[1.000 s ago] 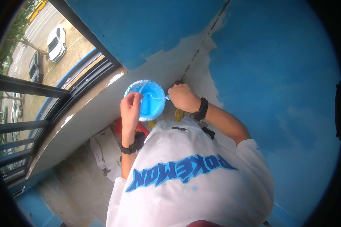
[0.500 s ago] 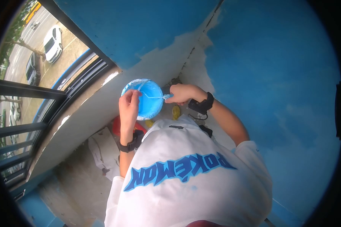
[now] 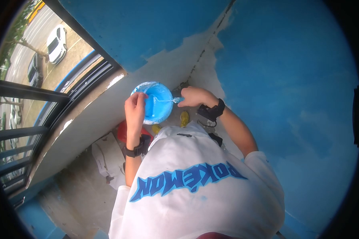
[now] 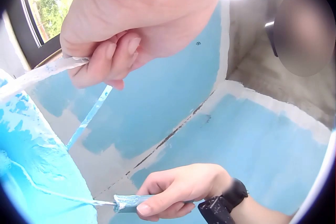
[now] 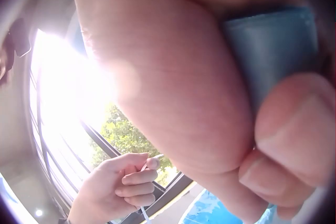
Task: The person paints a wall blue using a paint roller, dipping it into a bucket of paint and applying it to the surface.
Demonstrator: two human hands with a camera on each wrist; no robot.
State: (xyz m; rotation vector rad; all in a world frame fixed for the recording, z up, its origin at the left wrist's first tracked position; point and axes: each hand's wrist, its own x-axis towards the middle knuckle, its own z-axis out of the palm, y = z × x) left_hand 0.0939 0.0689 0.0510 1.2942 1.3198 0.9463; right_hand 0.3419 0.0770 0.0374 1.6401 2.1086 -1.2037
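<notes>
My left hand grips the white, paint-smeared carrying handle of a bucket with curled fingers, so the bucket hangs below it. Blue paint coats the bucket's inside wall and rim. My right hand, to the right of the bucket, holds a paint roller by its blue-grey handle. From that handle a thin bent wire crosses the rim into the bucket. The blue roller head lies inside, partly behind my left fingers.
Walls half painted blue meet at a corner, with pale unpainted patches low down. A barred window is on the left, with parked cars outside. A red object and a white box-like piece lie on the floor near yellow shoes.
My right wrist has turned, bringing the roller handle and wristband camera into clearer view. The roller has shifted inside the bucket. My left hand keeps its grip on the bucket handle.
</notes>
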